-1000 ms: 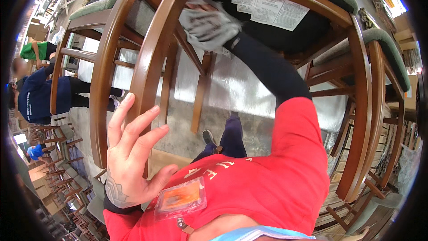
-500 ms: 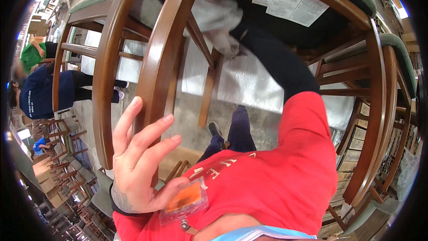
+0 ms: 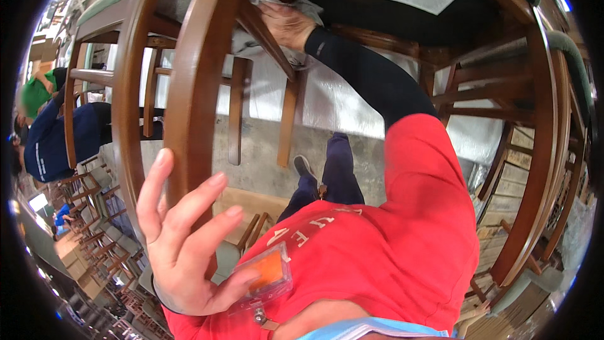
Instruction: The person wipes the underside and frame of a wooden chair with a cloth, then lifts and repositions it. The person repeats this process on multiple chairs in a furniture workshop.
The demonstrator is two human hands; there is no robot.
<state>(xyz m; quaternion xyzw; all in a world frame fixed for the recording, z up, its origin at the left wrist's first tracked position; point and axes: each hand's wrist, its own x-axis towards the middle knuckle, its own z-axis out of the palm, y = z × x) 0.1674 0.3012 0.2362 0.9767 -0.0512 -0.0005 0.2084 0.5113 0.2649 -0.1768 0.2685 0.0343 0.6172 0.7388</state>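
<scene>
Since before, our right hand [image 3: 286, 25] slid its rag [image 3: 302, 9] up the chair [image 3: 189, 88], fingers pressed flat; left hand [image 3: 182, 239] spread wide. Rag could slip off.

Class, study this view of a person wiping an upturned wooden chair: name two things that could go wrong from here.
1. The right hand presses a grey cloth on a rung of the brown wooden chair; the left hand is open, so the chair might shift.
2. Other stacked chairs stand close; an elbow could knock them.
</scene>
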